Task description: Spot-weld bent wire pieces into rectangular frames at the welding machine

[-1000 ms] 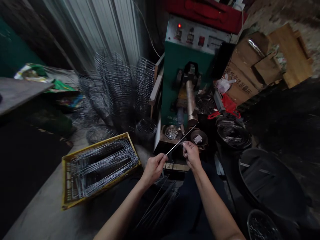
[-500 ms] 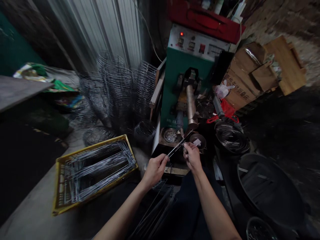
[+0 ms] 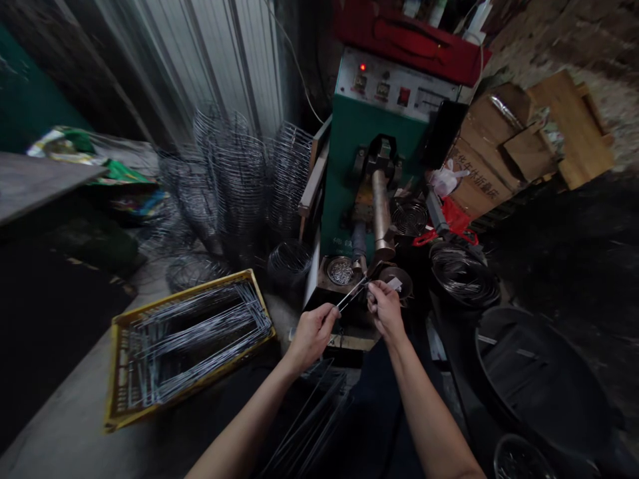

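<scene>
My left hand (image 3: 313, 331) is closed on the near end of a thin bent metal wire (image 3: 351, 295). The wire slants up and right toward the green machine (image 3: 372, 130). My right hand (image 3: 385, 307) pinches the same wire farther along, just below the machine's brass-coloured cylinder (image 3: 380, 213). A small metal dish of tiny parts (image 3: 341, 269) sits to the left of the wire's tip. More wire pieces (image 3: 309, 419) lie across my lap.
A yellow crate (image 3: 116, 372) full of bent wires stands on the floor at left. Stacked wire cages (image 3: 239, 179) lean against the corrugated wall. Wire coils (image 3: 464, 274), a black tub (image 3: 544, 379) and cardboard boxes (image 3: 494, 159) fill the right side.
Both hands have edged closer to the machine with the wire, and the wire's far end now sits under the cylinder. The view shifted slightly.
</scene>
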{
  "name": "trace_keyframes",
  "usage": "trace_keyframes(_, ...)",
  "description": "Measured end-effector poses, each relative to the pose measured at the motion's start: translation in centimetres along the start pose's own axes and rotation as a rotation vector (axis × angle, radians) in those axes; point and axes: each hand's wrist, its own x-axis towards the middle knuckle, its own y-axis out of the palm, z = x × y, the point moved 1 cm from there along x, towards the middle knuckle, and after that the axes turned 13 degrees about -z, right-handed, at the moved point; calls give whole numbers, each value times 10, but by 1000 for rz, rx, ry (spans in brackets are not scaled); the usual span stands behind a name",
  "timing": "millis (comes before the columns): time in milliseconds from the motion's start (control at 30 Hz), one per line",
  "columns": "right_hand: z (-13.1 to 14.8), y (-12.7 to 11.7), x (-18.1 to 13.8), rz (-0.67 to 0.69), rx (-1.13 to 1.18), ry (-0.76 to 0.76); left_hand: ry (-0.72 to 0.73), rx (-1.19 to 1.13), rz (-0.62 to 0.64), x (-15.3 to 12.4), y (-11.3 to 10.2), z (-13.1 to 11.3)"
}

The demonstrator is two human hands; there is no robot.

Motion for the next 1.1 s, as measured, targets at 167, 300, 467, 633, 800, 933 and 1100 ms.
trace_keyframes(167, 1, 0, 2, 4, -16, 12, -22, 12, 7, 2, 0, 2)
trace_keyframes(300, 4, -1, 1, 21, -5, 27, -7, -1, 24, 2, 0, 2)
trace_keyframes(467, 10, -6, 2, 38, -32, 4, 3, -17, 12, 4, 6, 1)
trace_keyframes(633, 11, -11, 14, 30, 30, -5, 26, -13, 7, 15, 13, -4)
trace_keyframes(800, 13, -12, 24, 34, 40, 16, 64, -5, 11, 30, 18, -8)
trace_keyframes(933, 14, -12, 27, 28, -12, -14, 68, 29, 15, 35, 18, -7)
trace_keyframes(1100, 22, -20, 28, 42, -167, -1, 66, 55, 29, 38, 15, -6)
